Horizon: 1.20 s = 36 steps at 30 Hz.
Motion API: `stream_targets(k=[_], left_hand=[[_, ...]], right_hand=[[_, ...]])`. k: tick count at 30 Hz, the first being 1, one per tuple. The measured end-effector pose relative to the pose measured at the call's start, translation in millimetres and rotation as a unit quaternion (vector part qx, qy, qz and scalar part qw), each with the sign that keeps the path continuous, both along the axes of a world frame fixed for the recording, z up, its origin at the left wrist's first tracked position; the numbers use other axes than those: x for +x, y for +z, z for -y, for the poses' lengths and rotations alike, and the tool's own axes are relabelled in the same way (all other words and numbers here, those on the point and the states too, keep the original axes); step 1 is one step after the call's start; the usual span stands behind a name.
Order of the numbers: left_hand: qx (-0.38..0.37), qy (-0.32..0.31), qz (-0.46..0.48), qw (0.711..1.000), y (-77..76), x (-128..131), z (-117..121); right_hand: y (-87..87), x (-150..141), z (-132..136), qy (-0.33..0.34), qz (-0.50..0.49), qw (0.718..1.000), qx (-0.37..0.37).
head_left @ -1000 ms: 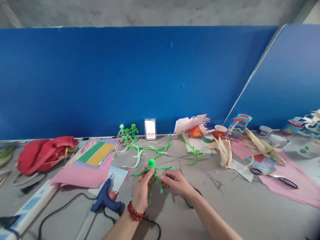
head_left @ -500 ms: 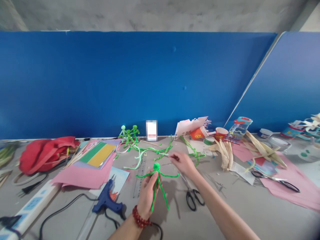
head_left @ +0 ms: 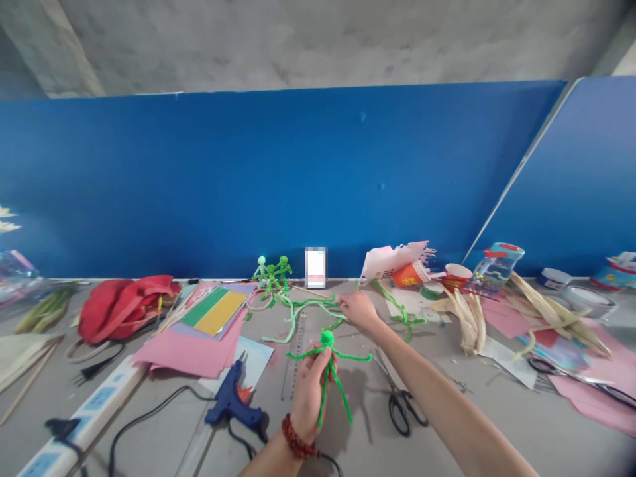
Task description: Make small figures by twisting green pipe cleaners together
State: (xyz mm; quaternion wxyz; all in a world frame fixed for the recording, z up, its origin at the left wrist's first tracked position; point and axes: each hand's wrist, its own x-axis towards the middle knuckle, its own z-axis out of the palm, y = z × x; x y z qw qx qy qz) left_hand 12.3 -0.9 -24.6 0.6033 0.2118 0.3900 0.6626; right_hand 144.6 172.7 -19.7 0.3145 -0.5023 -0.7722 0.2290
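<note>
The fingers (head_left: 326, 356) of the left hand (head_left: 309, 391), low in the centre of the frame, are pinched around a bright green figure (head_left: 326, 338) just beneath its round head, its arms spread out and its two legs hanging down. The right hand (head_left: 361, 313), above and to the right of it, has its fingers (head_left: 344, 303) bent together at the green stems (head_left: 318, 306) in the middle of the frame; whether they grip one cannot be told. A red beaded bracelet (head_left: 298, 440) circles the left wrist. A clear ruler (head_left: 298, 341) lies just left of the figure, and black-handled scissors (head_left: 401, 403) lie to its lower right, partly behind the right forearm. Farther out on the bench (head_left: 380, 454), a blue glue gun (head_left: 231, 401) sits lower left of centre, below pink paper (head_left: 191, 354). Small green figures (head_left: 275, 273) stand near the blue panel (head_left: 298, 179). A red bag (head_left: 122, 310) rests at left, and an orange paper cup (head_left: 408, 274) lies right of centre.
</note>
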Motion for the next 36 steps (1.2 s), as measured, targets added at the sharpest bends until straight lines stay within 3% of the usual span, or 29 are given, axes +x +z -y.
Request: stream_targets(k=[4, 8, 11, 13, 20, 23, 28, 36], left_hand=[[-0.014, 0.003, 0.017, 1.000, 3.2, 0.6, 1.1], [-0.022, 0.004, 0.016, 1.000, 2.3, -0.9, -0.1], [-0.023, 0.005, 0.016, 1.000, 0.3, -2.0, -0.8], [-0.027, 0.011, 0.022, 0.999, -0.5, -2.5, -0.7], [-0.009, -0.001, 0.040, 0.999, 2.6, -2.0, 0.7], [-0.004, -0.006, 0.063, 0.998, 4.1, -1.1, 0.1], [-0.019, 0.002, 0.071, 0.997, 5.4, 0.2, 1.6], [0.003, -0.052, 0.025, 0.998, 9.0, -0.3, 3.0]], right_hand=[[2.7, 4.1, -7.6, -0.012, -0.190, 0.981, 0.023], [21.0, 5.8, -25.0, -0.048, -0.381, 0.923, 0.034], [33.3, 10.9, -29.4, -0.053, -0.454, 0.889, 0.024], [35.7, 12.2, -21.9, -0.038, -0.465, 0.884, 0.012], [40.1, 17.7, 47.5, 0.070, -0.367, 0.928, -0.003], [53.9, 34.1, 78.7, 0.094, -0.241, 0.962, 0.084], [66.0, 49.8, 121.5, 0.186, -0.127, 0.970, 0.087], [53.6, 41.6, 136.7, 0.145, -0.026, 0.976, 0.163]])
